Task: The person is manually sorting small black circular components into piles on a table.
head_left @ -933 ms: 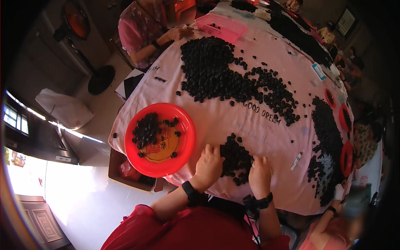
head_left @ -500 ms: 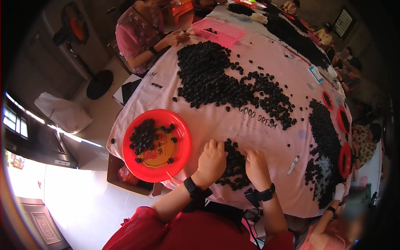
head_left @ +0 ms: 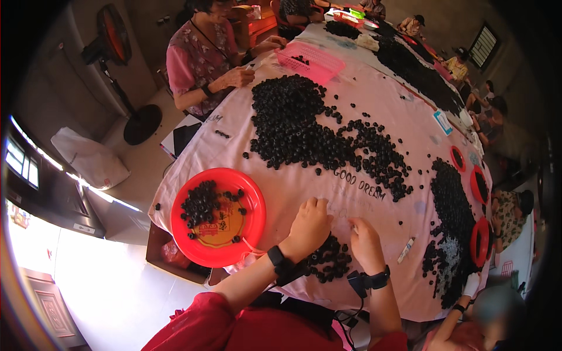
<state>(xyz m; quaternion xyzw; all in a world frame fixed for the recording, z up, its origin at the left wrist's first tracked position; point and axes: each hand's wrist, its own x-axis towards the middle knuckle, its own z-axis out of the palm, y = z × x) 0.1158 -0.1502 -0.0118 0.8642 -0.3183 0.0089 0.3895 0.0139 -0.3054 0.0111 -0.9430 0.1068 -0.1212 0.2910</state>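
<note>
My left hand (head_left: pixel 311 227) is above the pink cloth at the far side of a small heap of black round pieces (head_left: pixel 329 261). Its fingers are curled together, and whatever they hold is hidden. Facing it across a short gap, my right hand (head_left: pixel 367 244) has thumb and fingers closed in a pinch, with something too small to name at the tips. Left of my hands, a red plastic plate (head_left: pixel 255 199) holds a cluster of the same black pieces (head_left: pixel 202 202) on its yellow printed middle.
A large pile of black pieces (head_left: pixel 293 120) lies ahead on the cloth-covered table (head_left: pixel 275 199). A pink basket (head_left: pixel 316 63) stands beyond it. A marker-like stick (head_left: pixel 405 250) and another long pile (head_left: pixel 449 199) are to the right. Co-workers sit around the table.
Both hands have moved a little away from me, off the small heap, and more of the heap shows. My head view has shifted slightly. The co-worker at far left has moved their hands apart.
</note>
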